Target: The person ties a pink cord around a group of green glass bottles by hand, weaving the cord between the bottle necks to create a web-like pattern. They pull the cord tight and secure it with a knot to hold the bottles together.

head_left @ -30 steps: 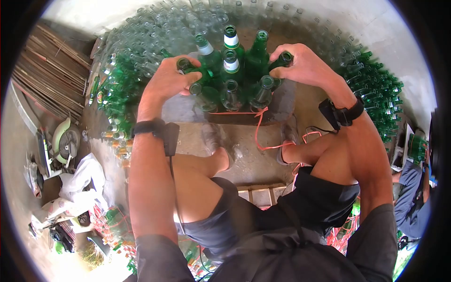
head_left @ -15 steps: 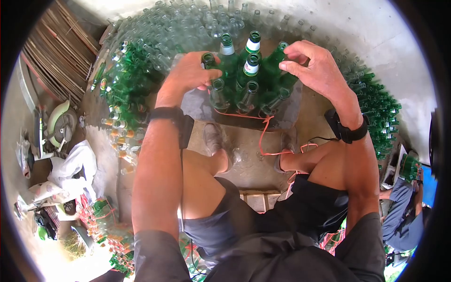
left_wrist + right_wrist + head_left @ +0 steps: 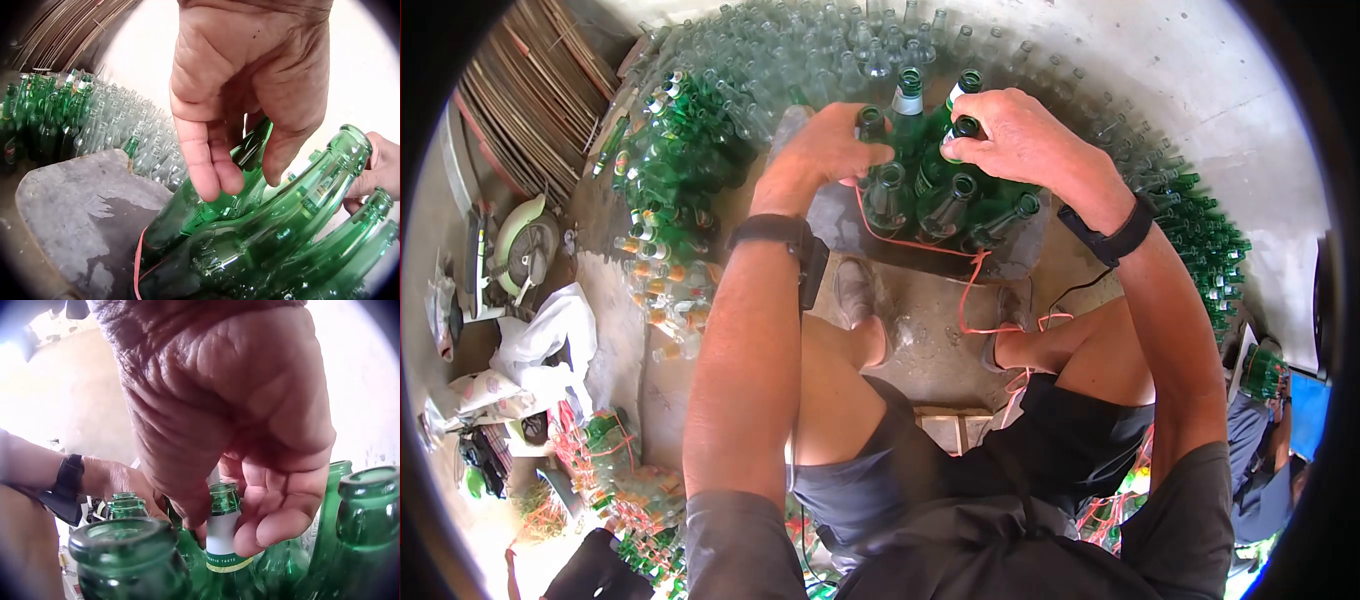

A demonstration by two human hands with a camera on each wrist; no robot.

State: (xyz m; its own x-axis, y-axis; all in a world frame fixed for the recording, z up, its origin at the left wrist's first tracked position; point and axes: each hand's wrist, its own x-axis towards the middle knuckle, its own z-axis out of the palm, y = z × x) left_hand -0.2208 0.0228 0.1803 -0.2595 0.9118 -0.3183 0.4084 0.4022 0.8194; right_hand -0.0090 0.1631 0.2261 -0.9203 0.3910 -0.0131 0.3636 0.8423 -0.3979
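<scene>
A tight cluster of green glass bottles (image 3: 887, 205) stands upright on a wet grey slab (image 3: 69, 200). Pink string (image 3: 900, 243) runs around the cluster's near side and low down in the left wrist view. My left hand (image 3: 820, 155) holds the neck of a green bottle (image 3: 870, 124) at the left edge, thumb and fingers on either side of it. My right hand (image 3: 1030, 138) has its thumb and fingers around a white-labelled bottle neck (image 3: 224, 534) in the middle of the cluster. Behind this hand, the far right bottles are partly hidden in the head view.
Many clear bottles (image 3: 790, 60) stand along the back wall. More green bottles flank the slab at left (image 3: 700, 150) and right (image 3: 1200, 230). String trails down toward my shoes (image 3: 855, 295). Long thin rods (image 3: 530, 90) lean at far left. Another person (image 3: 1260, 450) appears at far right.
My right hand has let go of a bottle neck on the right side and moved left onto the white-labelled one. My left hand stays on its bottle. The cluster sits farther right in view.
</scene>
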